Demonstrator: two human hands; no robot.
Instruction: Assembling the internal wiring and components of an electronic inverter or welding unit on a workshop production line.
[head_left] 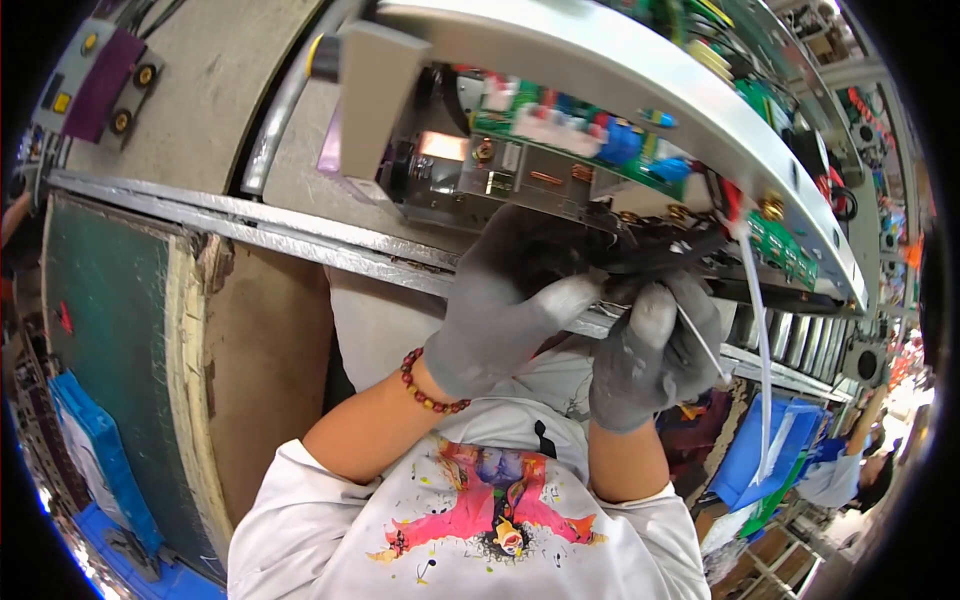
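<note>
Grey gloves cover both my hands at the near side of an open metal chassis (625,85) fitted with circuit boards. Fingers curled, my left hand (500,305) grips a bundle of black wires (665,250) beneath the chassis edge; its fingertips are partly lost in the dark bundle. Close on its right, my right hand (655,350) is closed, thumb against fingers, with a thin white cable tie (703,345) sticking out of it. Another long white cable tie (757,330) hangs from red wires (733,205) at the chassis, right of my right hand.
The chassis rests over a conveyor with metal rollers (790,335) and a silver rail (270,225). At the far left is a purple and grey device (100,85) with round connectors. Blue bins (765,455) stand low on the right, near another person (840,475).
</note>
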